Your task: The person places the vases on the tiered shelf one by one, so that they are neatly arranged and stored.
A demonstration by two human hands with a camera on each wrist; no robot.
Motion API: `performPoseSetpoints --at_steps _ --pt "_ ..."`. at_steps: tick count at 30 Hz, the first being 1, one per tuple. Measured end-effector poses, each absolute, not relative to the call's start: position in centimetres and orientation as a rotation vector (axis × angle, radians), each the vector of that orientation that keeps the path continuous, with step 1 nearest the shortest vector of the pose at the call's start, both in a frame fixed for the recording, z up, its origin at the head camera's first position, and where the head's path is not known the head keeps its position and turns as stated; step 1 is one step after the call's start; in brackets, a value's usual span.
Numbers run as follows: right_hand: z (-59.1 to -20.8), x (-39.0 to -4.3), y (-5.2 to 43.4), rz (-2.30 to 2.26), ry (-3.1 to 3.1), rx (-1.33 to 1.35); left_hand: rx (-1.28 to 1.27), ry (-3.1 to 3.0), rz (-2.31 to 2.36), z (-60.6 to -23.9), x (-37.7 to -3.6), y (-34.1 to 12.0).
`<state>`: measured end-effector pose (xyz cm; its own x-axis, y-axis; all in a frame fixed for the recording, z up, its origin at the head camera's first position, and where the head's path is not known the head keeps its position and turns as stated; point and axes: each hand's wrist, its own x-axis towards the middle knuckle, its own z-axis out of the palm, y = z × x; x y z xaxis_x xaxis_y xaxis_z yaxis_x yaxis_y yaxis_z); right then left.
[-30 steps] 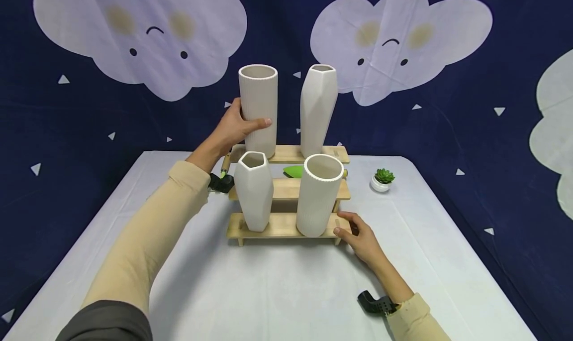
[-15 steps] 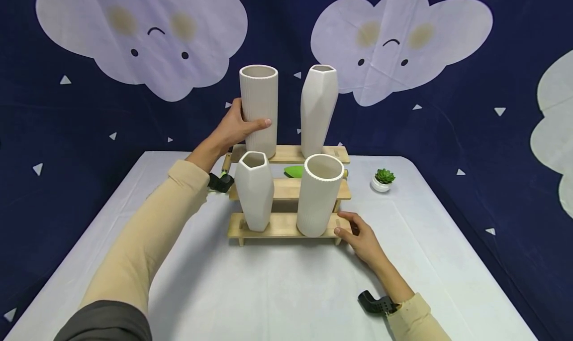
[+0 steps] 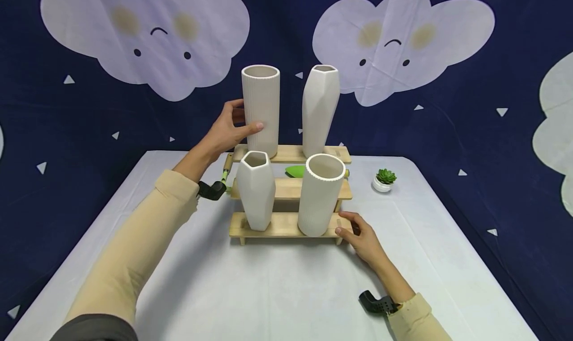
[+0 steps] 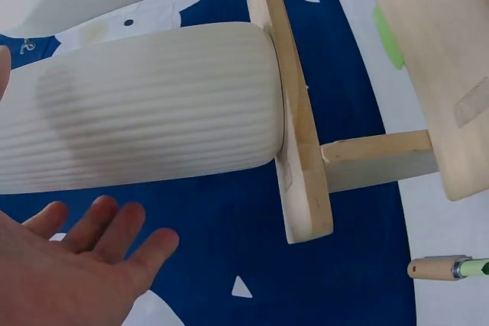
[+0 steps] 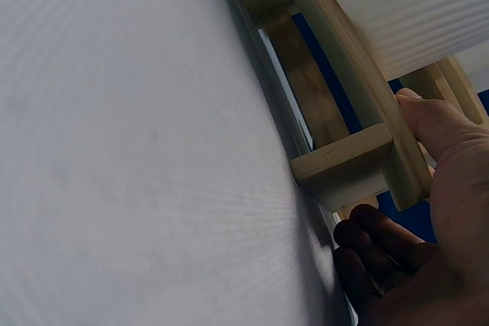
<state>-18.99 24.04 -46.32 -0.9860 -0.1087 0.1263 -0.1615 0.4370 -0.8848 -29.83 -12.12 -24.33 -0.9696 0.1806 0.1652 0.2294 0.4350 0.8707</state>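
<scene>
A tiered wooden stand (image 3: 284, 225) holds several white vases. At the top left stands a tall ribbed vase (image 3: 266, 107). My left hand (image 3: 226, 131) is beside it, thumb extended across its front; in the left wrist view, the straight fingers (image 4: 114, 227) lie apart from the vase's side. A faceted vase (image 3: 319, 112) stands at the top right. The bottom shelf bears a shorter faceted vase (image 3: 256, 196) and a ribbed vase (image 3: 316, 206). My right hand (image 3: 366, 240) grips the bottom shelf's right end, thumb on the edge and fingers curled below in the right wrist view.
A potted succulent (image 3: 383, 180) stands right of the stand on the white-covered table (image 3: 277, 291). A wooden-handled tool (image 3: 228, 163) lies behind the stand's left side, and a green blade (image 3: 294, 171) shows between the tiers. A dark blue cloud-printed cloth (image 3: 286, 27) hangs behind.
My left hand has loosened from the tall ribbed vase and drawn slightly left and down. The vase stays upright on the top shelf. My right hand has stayed at the shelf end.
</scene>
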Motion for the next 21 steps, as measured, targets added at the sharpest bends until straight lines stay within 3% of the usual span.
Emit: performPoseSetpoints --at_steps 21 --pt "-45.7 -18.7 23.7 1.648 -2.612 0.244 -0.3 -2.481 -1.6 -27.6 -25.5 -15.4"
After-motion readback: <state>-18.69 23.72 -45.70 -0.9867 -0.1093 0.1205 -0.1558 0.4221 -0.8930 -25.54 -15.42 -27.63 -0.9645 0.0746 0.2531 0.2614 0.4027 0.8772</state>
